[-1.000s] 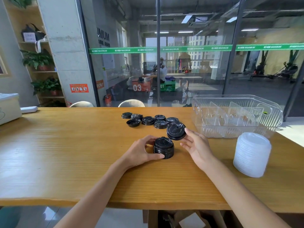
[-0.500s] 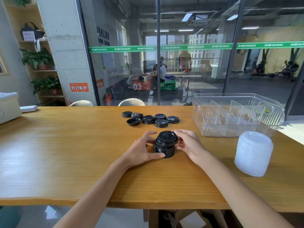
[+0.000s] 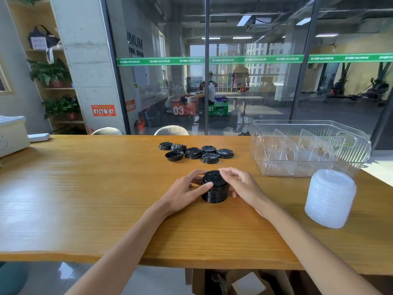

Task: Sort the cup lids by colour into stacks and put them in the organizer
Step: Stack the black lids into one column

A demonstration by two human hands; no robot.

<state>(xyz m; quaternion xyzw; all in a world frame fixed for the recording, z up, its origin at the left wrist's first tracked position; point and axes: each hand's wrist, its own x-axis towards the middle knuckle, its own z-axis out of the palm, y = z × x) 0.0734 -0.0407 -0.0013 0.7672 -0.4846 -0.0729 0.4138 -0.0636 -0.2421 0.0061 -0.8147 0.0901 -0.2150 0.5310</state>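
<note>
- A black stack (image 3: 214,189) of cup lids stands on the desk (image 3: 85,199), close to the person and near the middle.
- The left hand (image 3: 187,189) curls round the stack's left side, thumb pressed to the upper lids, fingers wrapped behind.
- The right hand (image 3: 242,185) holds the stack's right side, its fingers bent over the top lid's rim.
- Farther back on the desk lie loose black lids (image 3: 196,152) in a small cluster; most sit top up, one at the front left is upside down, and one near the back left seems to be a short pile.
- A white stack (image 3: 330,198) of lids stands on the right, near the desk's right edge, leaning a little.
- The clear organizer (image 3: 308,145) sits at the back right, just behind the white stack, with upright dividers inside; I see no lids in it.
- At the far left edge is a pale box (image 3: 11,135) with a white strip (image 3: 39,137) beside it.
- Behind the desk is a glass wall (image 3: 244,60) with a green band across it.
</note>
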